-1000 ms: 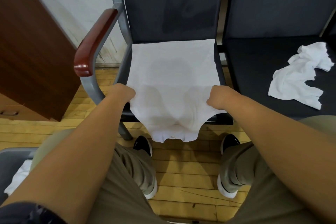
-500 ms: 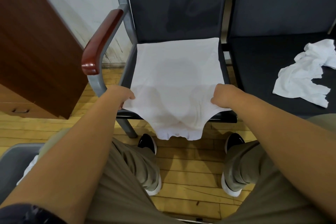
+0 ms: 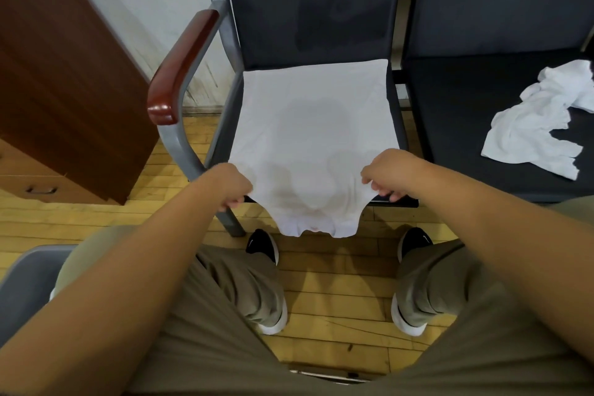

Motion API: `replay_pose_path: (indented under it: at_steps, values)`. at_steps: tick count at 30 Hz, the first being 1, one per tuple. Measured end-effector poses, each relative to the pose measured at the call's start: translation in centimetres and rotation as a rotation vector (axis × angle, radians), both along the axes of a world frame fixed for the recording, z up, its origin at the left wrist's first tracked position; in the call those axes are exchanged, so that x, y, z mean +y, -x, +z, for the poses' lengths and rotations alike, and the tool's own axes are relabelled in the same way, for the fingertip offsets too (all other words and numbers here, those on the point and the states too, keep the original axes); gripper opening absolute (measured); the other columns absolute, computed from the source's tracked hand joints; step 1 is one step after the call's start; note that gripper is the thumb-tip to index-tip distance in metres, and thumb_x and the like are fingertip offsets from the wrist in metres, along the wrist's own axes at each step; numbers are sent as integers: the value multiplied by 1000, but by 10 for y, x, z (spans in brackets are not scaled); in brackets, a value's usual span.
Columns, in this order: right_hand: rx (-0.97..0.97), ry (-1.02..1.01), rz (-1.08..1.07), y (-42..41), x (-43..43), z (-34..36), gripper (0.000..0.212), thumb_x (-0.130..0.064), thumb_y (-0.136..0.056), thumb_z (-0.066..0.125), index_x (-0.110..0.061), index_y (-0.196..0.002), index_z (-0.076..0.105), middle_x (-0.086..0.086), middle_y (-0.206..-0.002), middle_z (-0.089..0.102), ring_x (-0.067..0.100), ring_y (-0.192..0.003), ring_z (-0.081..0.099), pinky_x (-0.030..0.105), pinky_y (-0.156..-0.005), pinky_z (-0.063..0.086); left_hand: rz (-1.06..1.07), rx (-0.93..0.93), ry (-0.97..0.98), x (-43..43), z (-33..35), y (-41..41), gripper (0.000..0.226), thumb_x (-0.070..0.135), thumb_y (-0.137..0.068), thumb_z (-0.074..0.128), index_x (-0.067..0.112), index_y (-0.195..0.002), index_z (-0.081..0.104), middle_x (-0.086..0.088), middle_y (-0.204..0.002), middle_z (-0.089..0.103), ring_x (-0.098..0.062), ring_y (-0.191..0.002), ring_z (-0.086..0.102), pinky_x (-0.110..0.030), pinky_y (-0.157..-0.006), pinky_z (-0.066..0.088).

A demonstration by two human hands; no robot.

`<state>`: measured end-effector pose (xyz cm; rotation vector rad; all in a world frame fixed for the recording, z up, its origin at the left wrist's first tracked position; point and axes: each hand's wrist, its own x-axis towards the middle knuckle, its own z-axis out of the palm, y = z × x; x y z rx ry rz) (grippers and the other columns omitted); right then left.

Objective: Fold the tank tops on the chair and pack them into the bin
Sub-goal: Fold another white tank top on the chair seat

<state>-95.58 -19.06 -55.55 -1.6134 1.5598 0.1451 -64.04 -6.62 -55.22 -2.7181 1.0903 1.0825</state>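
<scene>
Both hands, left hand (image 3: 232,185) and right hand (image 3: 384,175), gripped the flat white cotton tank top (image 3: 313,132) spread on the dark padded chair (image 3: 315,10).

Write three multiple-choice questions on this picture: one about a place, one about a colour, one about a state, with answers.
1. Where lies the crumpled tank top? A) floor B) right-hand seat C) chair back
2. The armrest's colour? A) blue B) red-brown C) white
3. The spread tank top is gripped by: A) no hand B) one hand C) both hands
Answers: 1 B, it rests on that dark cushion; 2 B, polished reddish wood; 3 C, the left hand and the right hand each grip its near edge.
</scene>
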Motion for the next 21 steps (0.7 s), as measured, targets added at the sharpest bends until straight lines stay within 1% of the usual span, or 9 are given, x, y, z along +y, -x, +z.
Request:
replay_pose_path:
  at_steps: [2,3,5,7,10,12,14,17,21]
  values:
    - [-97,-177,-49,7,20,0,15,-22,-99,66,-9,-101,75,7,-85,70,20,-70,63,33,-65,55,130,382,-95,18,-10,19,20,27,-106,62,11,-95,69,-1,-70,62,-15,-54,57,-28,-58,45]
    - [-116,-239,-37,12,28,-6,18,-23,-99,65,-10,-104,76,5,-85,70,19,-68,62,33,-66,55,176,490,-121,26,-15,26,22,32,-106,65,11,-106,71,-1,-82,69,-14,-63,65,-29,-63,50]
    - [-120,-351,-25,20,43,-22,26,-28,-100,65,-8,-114,74,5,-91,74,19,-71,64,34,-70,56,201,551,-119,38,-34,32,34,40,-102,72,13,-122,67,-6,-113,74,-20,-96,72,-33,-77,59]
    - [-134,-430,-76,25,55,-41,35,-35,-102,67,-9,-125,66,8,-105,78,23,-80,68,35,-72,59,254,606,-90,46,-51,34,49,43,-96,78,15,-132,59,-11,-127,70,-26,-109,69,-37,-80,59]
    - [-219,-484,-145,32,67,-67,47,-40,-99,72,-24,-140,54,13,-116,75,28,-92,73,40,-77,65,324,647,-39,51,-73,27,70,38,-90,86,19,-149,53,-12,-129,66,-27,-109,69,-37,-79,61]
    - [-272,-481,-109,34,71,-80,55,-39,-99,74,-35,-146,47,11,-123,71,30,-102,74,43,-84,65,320,632,11,50,-80,23,75,34,-89,88,24,-153,49,-10,-129,66,-25,-107,69,-36,-80,62]
    - [-318,-459,-79,33,70,-88,62,-36,-101,72,-45,-153,39,7,-129,64,31,-109,71,43,-87,64,272,621,42,46,-83,22,79,32,-90,87,27,-157,45,-7,-123,67,-22,-99,67,-33,-75,62]
    - [-303,-333,-54,29,65,-94,57,-33,-103,69,-41,-153,45,1,-125,63,27,-107,68,40,-86,61,220,590,55,41,-87,25,77,30,-92,86,19,-157,46,-10,-102,66,-20,-87,62,-28,-67,58]
    - [-235,-247,4,24,58,-101,42,-31,-102,69,-30,-143,59,0,-113,67,21,-100,64,36,-82,55,139,573,8,38,-95,26,74,31,-86,90,16,-149,55,-8,-108,68,-21,-90,63,-31,-74,59]
